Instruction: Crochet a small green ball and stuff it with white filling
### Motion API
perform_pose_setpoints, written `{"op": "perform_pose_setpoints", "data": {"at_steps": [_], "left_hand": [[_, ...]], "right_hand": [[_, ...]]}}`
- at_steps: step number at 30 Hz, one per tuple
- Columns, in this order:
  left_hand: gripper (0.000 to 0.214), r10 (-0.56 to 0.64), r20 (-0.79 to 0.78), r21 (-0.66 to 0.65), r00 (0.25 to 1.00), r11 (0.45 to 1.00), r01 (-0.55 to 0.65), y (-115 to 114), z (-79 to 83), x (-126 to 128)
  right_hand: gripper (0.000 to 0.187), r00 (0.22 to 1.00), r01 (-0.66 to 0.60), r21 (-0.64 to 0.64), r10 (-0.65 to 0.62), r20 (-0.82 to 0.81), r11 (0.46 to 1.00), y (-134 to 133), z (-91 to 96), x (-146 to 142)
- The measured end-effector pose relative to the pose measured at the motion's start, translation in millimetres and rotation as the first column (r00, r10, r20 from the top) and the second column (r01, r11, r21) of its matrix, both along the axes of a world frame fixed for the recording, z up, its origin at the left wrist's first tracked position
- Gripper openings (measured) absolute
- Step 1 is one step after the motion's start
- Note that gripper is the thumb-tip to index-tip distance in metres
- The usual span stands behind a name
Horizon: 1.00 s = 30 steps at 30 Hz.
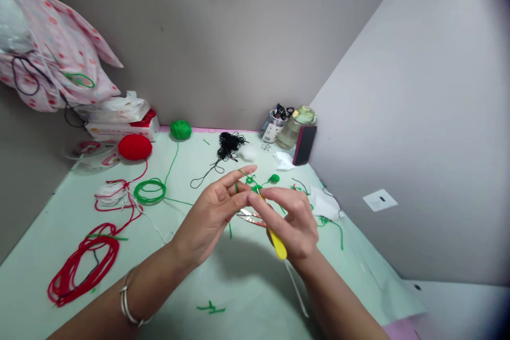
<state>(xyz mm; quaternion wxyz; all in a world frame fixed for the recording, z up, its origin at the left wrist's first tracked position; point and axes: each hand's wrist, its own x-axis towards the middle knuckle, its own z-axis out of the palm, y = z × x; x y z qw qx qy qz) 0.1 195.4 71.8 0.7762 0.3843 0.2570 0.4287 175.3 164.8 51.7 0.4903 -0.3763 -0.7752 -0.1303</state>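
My left hand (211,215) pinches a small piece of green crochet work (255,188) between thumb and fingers, with green yarn looped around a finger. In my right hand (294,218) is a crochet hook (278,245) with a yellow handle; its thin tip meets the green piece. Both hands are close together above the table. Beneath them lies a pair of scissors (251,217), partly hidden by my right hand. From the left, a green yarn strand runs from a loose green coil (150,192) towards my left hand. Beyond my fingers sits a small green ball (273,178).
Red yarn (85,263) lies coiled at the left, near a red ball (135,147) and white yarn (113,194). A green yarn ball (180,129), black yarn (231,144), pen can (273,125), bottle (292,130) and phone (305,145) stand along the back. Green scraps (211,307) lie in front.
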Motion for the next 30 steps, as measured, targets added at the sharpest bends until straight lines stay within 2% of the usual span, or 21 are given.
{"op": "perform_pose_setpoints", "data": {"at_steps": [2, 4, 8, 11, 13, 16, 20, 25, 28, 30], "left_hand": [[0.057, -0.062, 0.047, -0.072, 0.997, 0.995, 0.065, 3, 1.6, -1], [0.056, -0.079, 0.038, -0.071, 0.996, 0.994, 0.081, 6, 2.7, -4], [0.047, -0.048, -0.031, 0.02, 0.998, 0.999, 0.049, 11, 2.0, -10], [0.041, -0.009, -0.072, 0.109, 0.997, 0.994, 0.017, 9, -1.6, -9], [0.043, 0.005, -0.086, 0.144, 0.996, 0.99, 0.007, 7, -4.2, -6], [0.052, 0.005, -0.085, 0.142, 0.996, 0.99, 0.007, 5, -5.8, -3], [0.061, -0.038, -0.052, 0.098, 0.998, 0.994, 0.043, 7, -3.1, -6], [0.044, -0.154, 0.061, 0.064, 0.986, 0.987, 0.15, 11, 2.1, -10], [0.042, -0.122, 0.018, 0.104, 0.992, 0.987, 0.12, 8, 1.1, -9], [0.045, -0.053, -0.084, 0.18, 0.995, 0.981, 0.067, 5, -1.3, -6]], "right_hand": [[0.052, 0.989, -0.107, -0.04, 0.102, -0.11, 0.993, 1, 2.7, 0], [0.042, 0.94, -0.217, -0.138, 0.168, -0.297, 0.966, 2, 9.6, 0], [0.021, 0.728, -0.417, -0.292, 0.124, -0.674, 0.86, 5, 22.5, 1], [0.018, 0.584, -0.57, -0.314, 0.105, -0.805, 0.76, 9, 22.9, 1], [0.017, 0.573, -0.604, -0.325, 0.113, -0.812, 0.728, 11, 19.7, -1], [0.016, 0.603, -0.593, -0.335, 0.128, -0.788, 0.733, 12, 15.4, -2], [0.016, 0.575, -0.591, -0.331, 0.097, -0.812, 0.736, 13, 17.2, 0], [0.02, 0.512, -0.612, -0.326, 0.047, -0.858, 0.72, 16, 25.8, 2], [0.022, 0.499, -0.638, -0.333, 0.043, -0.865, 0.694, 16, 26.2, 1], [0.02, 0.554, -0.615, -0.341, 0.082, -0.828, 0.711, 14, 23.8, -1]]}}
